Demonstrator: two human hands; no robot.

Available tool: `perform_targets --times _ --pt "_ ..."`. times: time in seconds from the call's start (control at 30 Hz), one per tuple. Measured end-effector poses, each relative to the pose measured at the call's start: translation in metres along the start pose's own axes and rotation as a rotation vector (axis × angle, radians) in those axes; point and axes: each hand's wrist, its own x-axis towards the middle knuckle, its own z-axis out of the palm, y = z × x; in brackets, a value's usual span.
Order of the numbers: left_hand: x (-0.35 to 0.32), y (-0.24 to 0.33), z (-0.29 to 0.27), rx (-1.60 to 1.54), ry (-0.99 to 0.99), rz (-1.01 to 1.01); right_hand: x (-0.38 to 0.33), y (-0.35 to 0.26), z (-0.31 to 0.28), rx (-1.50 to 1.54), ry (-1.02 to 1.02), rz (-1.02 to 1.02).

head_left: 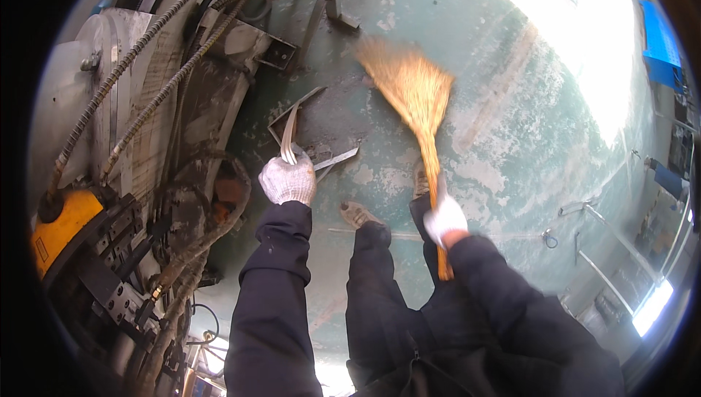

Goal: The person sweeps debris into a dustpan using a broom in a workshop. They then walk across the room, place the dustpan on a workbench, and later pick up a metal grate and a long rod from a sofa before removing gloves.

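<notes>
Ribbed hoses run across a grimy machine at left; a blue panel shows far right, a metal rail nearer.

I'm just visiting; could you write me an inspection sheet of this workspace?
Surface: green floor, paint worn in pale patches.
Job's things: straw broom, bristles blurred; dustpan to its left.
Clutter: dark residue at the dustpan's mouth; loose or stuck, cannot tell.
Hands: gloved left hand holds the dustpan; gloved right hand grips the broom.
Cables: ribbed hoses or cables along the machinery.
Surroundings: machinery at left, metal rails at right.
</notes>
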Motion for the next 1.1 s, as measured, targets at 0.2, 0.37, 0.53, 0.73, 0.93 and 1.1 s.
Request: perform_targets --times 0.2,0.37,0.53,0.73,0.93,1.1 --pt "-0.002 0.001 -0.003 0.001 -0.047 -0.020 0.055 -0.037 0.078 -0.251 -0.294 -0.092" --pt "0.003 0.001 -0.005 0.030 -0.062 -0.042 -0.041 -0.002 0.052 -0.142 -0.460 -0.256" --pt "0.006 -0.002 -0.005 -0.026 -0.059 -0.027 -0.104 0.042 -0.020 0.027 -0.328 -0.113" --pt "0.003 -0.003 -0.001 -0.033 -0.057 -0.026 -0.003 0.031 0.043 -0.179 -0.141 0.042" --pt "0.002 -0.001 -0.001 -0.052 -0.057 -0.061 -0.038 -0.020 0.138 -0.106 -0.466 0.015" --pt "0.003 -0.005 -0.005 -0.022 -0.057 -0.029 -0.119 0.005 0.060 0.241 -0.392 -0.034"
